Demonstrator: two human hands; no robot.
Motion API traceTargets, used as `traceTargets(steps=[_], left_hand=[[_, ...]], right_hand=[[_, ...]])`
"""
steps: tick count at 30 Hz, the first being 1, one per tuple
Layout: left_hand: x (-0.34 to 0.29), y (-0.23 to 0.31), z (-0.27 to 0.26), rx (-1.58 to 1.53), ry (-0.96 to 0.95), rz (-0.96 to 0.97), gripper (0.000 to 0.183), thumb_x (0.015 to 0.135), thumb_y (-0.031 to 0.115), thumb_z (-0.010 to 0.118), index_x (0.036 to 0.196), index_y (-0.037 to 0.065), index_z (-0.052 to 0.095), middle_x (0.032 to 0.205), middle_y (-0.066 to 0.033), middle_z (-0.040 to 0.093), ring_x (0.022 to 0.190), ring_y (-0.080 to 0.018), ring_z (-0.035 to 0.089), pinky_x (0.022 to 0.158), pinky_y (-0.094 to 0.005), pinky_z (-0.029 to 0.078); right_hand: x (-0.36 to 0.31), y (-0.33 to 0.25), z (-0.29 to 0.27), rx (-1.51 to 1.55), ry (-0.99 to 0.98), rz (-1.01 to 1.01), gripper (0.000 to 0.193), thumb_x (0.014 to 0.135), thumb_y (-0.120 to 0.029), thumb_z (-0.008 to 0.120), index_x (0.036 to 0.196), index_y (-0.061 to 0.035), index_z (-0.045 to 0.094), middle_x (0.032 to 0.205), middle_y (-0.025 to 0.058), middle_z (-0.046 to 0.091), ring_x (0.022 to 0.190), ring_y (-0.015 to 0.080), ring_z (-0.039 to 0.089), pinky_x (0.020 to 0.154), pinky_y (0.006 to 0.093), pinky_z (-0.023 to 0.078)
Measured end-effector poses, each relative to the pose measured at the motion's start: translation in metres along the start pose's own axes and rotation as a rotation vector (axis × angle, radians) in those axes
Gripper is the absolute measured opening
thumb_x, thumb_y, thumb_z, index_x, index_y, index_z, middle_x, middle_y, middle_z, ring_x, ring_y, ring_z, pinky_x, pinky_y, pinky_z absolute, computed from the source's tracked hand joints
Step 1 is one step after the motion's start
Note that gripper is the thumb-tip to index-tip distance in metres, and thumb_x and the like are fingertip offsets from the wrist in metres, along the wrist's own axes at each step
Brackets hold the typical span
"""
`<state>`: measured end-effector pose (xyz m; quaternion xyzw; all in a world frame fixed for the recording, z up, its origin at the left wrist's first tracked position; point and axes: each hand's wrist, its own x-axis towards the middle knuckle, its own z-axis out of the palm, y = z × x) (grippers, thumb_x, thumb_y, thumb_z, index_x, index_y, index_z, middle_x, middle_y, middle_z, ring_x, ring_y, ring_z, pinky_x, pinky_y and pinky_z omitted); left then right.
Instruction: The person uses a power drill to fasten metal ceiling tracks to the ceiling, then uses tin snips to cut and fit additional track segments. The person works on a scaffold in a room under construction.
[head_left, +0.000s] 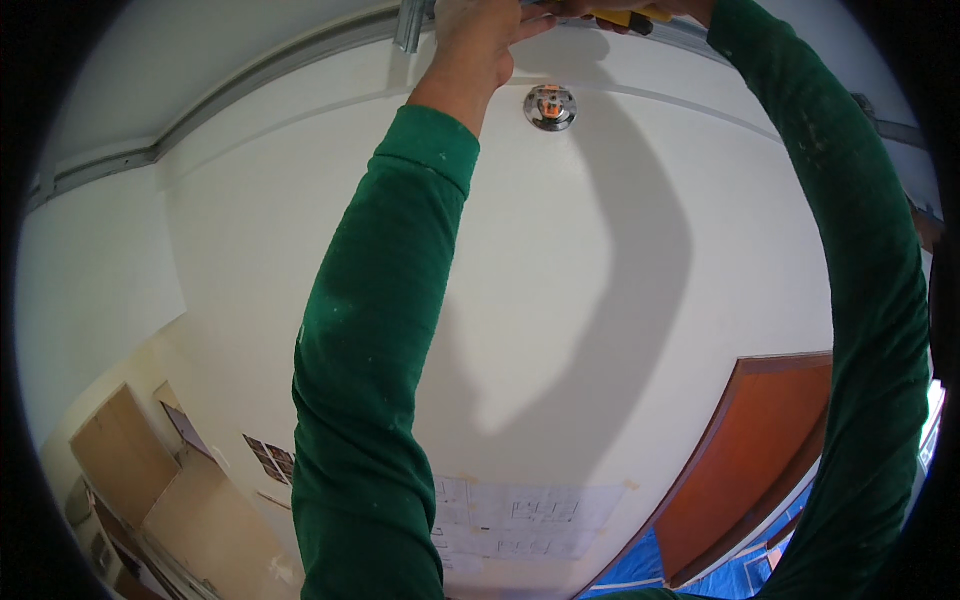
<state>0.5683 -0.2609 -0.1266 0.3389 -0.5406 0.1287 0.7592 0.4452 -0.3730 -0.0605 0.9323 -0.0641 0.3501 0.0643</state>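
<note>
Both arms in green sleeves reach up to the top edge of the frame. Left hand (478, 35), top centre, is raised against the ceiling beside a grey metal channel piece (410, 25) hanging from the metal track (250, 85) that curves across the upper left; fingers run out of the frame, so cannot tell if the grip is spread or pressed together. Right hand (640, 8), top right of centre, is mostly cut off by the edge; its grip is wrapped on a yellow-and-black tool (628, 17), only a short part showing. Just below the left hand, a round chrome ceiling fixture with orange centre (550, 107) sits on the white ceiling. Lower right: brown wooden door (745, 470), blue sheeting (740, 575) below it. Bottom centre: paper drawings (520, 520) taped to the wall.
</note>
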Motion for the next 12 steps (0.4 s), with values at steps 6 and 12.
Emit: traceTargets(steps=[6,12], left_hand=[[0.009,0.0,-0.002,0.129,-0.012,-0.076,0.049,0.109,0.028,0.052,0.14,-0.009,0.045,0.131,-0.0268,0.062,0.118,-0.0317,0.066,0.107,-0.0372,0.054],[0.01,-0.005,-0.003,0.056,-0.051,-0.067,0.054,0.109,0.031,0.052,0.146,-0.007,0.042,0.137,-0.0269,0.058,0.126,-0.0322,0.062,0.111,-0.0377,0.05]], right_hand=[[-0.008,-0.004,0.001,-0.003,0.021,-0.001,0.029,0.098,-0.03,0.061,0.098,-0.0023,0.068,0.087,0.0055,0.065,0.075,0.0189,0.058,0.067,0.0382,0.047],[-0.004,-0.003,-0.003,-0.053,0.024,0.01,0.035,0.097,-0.033,0.064,0.111,-0.0013,0.068,0.095,0.0069,0.067,0.082,0.0216,0.061,0.078,0.0407,0.051]])
